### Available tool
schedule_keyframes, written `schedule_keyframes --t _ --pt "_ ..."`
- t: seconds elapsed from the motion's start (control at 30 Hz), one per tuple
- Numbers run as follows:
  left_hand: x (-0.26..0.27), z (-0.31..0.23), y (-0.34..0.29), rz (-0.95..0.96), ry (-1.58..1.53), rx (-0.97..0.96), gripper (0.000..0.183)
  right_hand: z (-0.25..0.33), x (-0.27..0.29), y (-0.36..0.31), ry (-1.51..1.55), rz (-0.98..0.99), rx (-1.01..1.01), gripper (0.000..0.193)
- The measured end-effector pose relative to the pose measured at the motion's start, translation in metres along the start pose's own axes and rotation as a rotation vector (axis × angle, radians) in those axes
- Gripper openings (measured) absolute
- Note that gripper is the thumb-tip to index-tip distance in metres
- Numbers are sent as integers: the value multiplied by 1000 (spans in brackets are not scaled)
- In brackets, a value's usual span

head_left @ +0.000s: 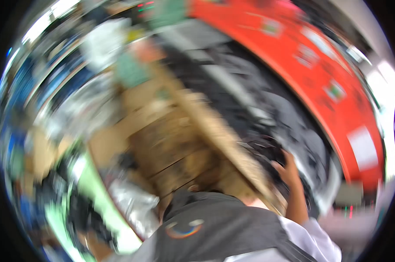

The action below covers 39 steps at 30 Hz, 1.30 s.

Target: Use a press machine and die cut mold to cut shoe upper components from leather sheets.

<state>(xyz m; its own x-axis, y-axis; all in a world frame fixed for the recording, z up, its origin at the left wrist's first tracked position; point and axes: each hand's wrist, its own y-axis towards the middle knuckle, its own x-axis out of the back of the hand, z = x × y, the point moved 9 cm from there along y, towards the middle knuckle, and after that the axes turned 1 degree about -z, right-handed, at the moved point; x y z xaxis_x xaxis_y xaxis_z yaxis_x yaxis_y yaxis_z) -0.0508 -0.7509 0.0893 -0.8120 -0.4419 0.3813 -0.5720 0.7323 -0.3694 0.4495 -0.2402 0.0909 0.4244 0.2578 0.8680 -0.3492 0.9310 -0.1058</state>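
Note:
My right hand is at a dark bundle, which looks like thin black wires or cables. Thumb and forefinger curl against the bundle, and the other fingers are hidden. The bundle is over the grey-and-black surface just past a wooden edge. At the lower left, my left hand is smeared by motion and partly covered by a loose black bundle on a pale green surface. Whether my left fingers hold that bundle does not show.
A long orange-red panel with paper labels curves along the right. Wooden planks lie in front of me. Clear plastic bags are by the green surface. Racks with blue bins stand at the far left. Much of the view is blurred.

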Motion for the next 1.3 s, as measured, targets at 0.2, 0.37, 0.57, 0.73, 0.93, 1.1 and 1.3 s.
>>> schedule_keyframes --t 0.2,0.37,0.57,0.73,0.93,1.1,1.3 --pt "-170 -125 279 361 -95 -227 53 -71 79 12 11 -558 -53 46" --pt "-215 -113 331 216 -256 -151 57 -190 109 -76 -115 -452 -556 46" --pt "-120 -22 318 -329 -504 43 62 -204 44 -113 -79 -241 -552 50" --pt "-98 -42 362 -476 -603 -83 47 -197 53 -123 -22 -319 -497 45" --pt "-147 -154 364 -450 -199 -333 27 -215 91 -163 196 -380 -774 32" --pt "-163 -212 376 -436 41 -540 22 -142 149 -136 -101 -678 -699 37" --pt "-169 -249 395 -358 471 -903 15 24 63 75 469 -477 -342 38"
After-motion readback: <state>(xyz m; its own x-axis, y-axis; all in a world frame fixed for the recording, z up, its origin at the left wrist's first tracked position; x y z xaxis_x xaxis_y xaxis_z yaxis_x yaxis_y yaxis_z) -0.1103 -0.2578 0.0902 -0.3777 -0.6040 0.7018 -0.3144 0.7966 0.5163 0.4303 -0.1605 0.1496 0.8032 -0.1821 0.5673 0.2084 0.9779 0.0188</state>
